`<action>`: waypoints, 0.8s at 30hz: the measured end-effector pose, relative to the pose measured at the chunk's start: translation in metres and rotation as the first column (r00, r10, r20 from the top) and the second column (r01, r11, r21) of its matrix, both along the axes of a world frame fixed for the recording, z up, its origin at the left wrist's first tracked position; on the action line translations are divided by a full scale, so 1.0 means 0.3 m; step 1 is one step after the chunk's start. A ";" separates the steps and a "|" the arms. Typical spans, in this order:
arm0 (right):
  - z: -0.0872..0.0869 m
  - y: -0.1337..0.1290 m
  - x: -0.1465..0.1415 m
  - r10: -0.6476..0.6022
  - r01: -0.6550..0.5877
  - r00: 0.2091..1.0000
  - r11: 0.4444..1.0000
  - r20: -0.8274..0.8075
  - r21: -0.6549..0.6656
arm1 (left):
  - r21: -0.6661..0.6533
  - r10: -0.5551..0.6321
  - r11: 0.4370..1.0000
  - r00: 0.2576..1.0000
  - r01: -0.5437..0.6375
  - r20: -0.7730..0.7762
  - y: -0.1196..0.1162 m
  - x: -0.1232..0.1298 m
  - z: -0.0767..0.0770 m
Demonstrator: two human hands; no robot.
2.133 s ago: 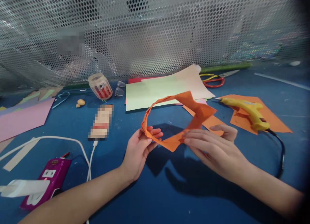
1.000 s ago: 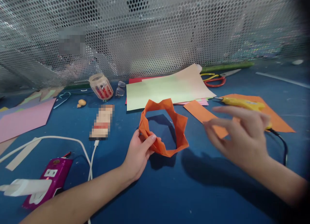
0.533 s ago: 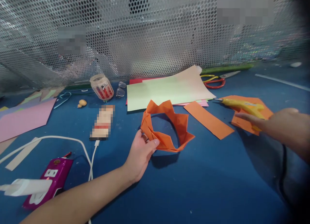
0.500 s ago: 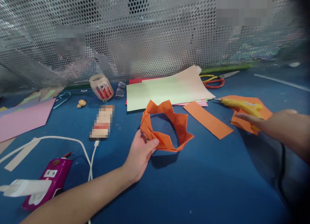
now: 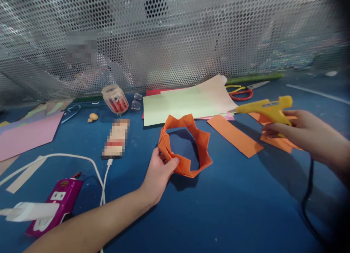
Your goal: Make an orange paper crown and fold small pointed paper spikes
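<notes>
Pinched between thumb and fingers of my left hand (image 5: 160, 176) is an orange folded-paper crown (image 5: 202, 149), a ring with pointed tips, held at its near left side. My right hand (image 5: 306, 132) is closed around the handle of a yellow hot glue gun (image 5: 269, 108), its nozzle aimed left and a small orange light showing on its body. A black cord (image 5: 308, 194) hangs below that hand. Under the gun lie folded orange paper pieces (image 5: 281, 143), partly hidden by my fingers. An orange paper strip (image 5: 235, 136) rests between the crown and these pieces.
Colored paper sheets (image 5: 177, 107) lie at the back, beside scissors (image 5: 243, 94). A jar (image 5: 116, 99) stands left of them, with a phone (image 5: 116, 140) on a white cable in front. A purple power strip (image 5: 58, 202) sits near left. Perforated metal (image 5: 175, 45) borders the back.
My right hand has lifted the glue gun off the orange pieces and closed around its handle. The crown in my left hand has tilted slightly.
</notes>
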State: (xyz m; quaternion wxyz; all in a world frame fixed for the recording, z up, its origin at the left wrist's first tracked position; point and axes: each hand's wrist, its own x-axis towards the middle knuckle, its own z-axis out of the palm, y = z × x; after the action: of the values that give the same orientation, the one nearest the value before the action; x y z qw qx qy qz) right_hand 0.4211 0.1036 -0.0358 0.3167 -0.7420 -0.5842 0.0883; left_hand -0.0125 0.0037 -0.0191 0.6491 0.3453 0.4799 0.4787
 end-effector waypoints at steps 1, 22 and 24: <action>0.020 -0.008 -0.033 0.059 -0.061 0.994 0.998 -0.088 -0.015 | 0.010 0.000 1.000 1.000 0.000 -0.010 0.000 0.001 -0.001; 0.189 -0.295 -0.531 0.468 -0.552 0.834 0.723 0.293 0.416 | 0.141 -0.076 0.987 0.997 0.079 -0.020 0.001 0.023 0.025; 0.199 -0.298 -0.542 0.437 -0.583 0.808 0.688 0.394 0.431 | 0.142 -0.071 0.987 0.997 0.071 -0.001 0.002 0.033 0.039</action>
State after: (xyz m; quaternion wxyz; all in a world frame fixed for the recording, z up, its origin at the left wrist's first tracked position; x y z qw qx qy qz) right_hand 0.2586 0.0142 0.0239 0.3927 -0.4346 -0.8055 -0.0904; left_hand -0.0024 0.0044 -0.0073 0.6406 0.4064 0.4305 0.4890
